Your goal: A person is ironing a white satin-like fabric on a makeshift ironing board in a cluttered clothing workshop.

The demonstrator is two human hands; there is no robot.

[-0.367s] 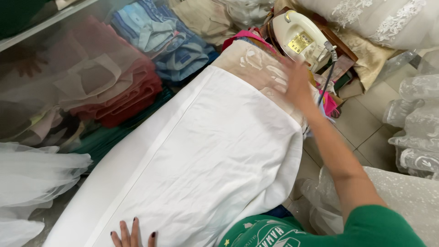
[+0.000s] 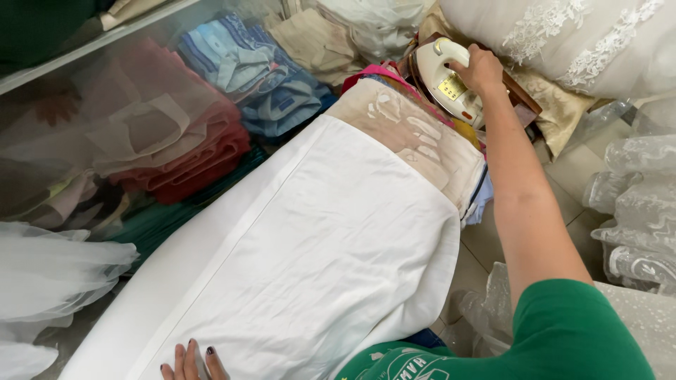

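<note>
A white cloth lies spread along an ironing board whose beige, scorched cover shows at the far end. My right hand reaches out over the far end and grips the handle of a cream electric iron standing on a brown rest. My left hand lies flat on the near edge of the white cloth, fingers apart, only partly in view at the bottom.
Stacks of folded clothes, red and blue, fill the left side. White lace fabric is piled at the top right. Sheer white tulle lies at the left, plastic-wrapped fabric at the right.
My right hand has left the beige board end and moved farther out onto the iron's handle. My left hand stays on the cloth.
</note>
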